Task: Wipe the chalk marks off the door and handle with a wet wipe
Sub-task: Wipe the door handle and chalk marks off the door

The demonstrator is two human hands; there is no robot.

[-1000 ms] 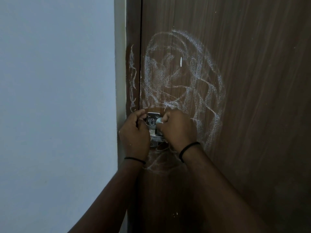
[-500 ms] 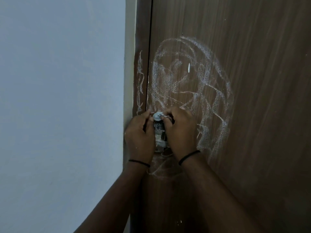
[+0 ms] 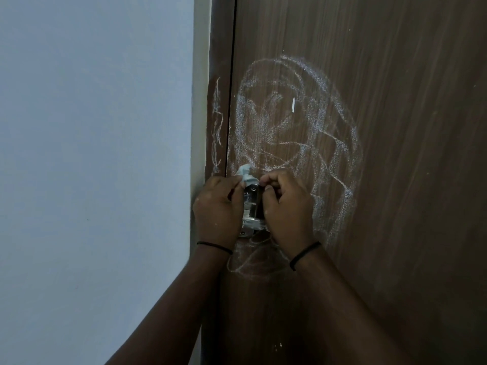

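Observation:
A brown wooden door (image 3: 411,106) carries a big white chalk scribble (image 3: 311,119) above and to the right of a shiny metal handle (image 3: 251,206). More chalk lines loop below the handle. My left hand (image 3: 216,209) and my right hand (image 3: 287,206) sit on either side of the handle, hiding its edges. A small crumpled wet wipe (image 3: 244,174), pale blue-white, lies at the top of the handle. My left fingertips pinch its left part, and my curled right fingertips pinch its right end.
The brown door frame (image 3: 220,61) runs down the left of the door and bears thin chalk lines (image 3: 216,119). A plain pale wall (image 3: 92,154) fills the left half of the view. Small white flecks dot the lower door.
The wipe has gone from my right fingers, low on the handle, up to its top edge between both hands. The view has shifted, so the door appears further right.

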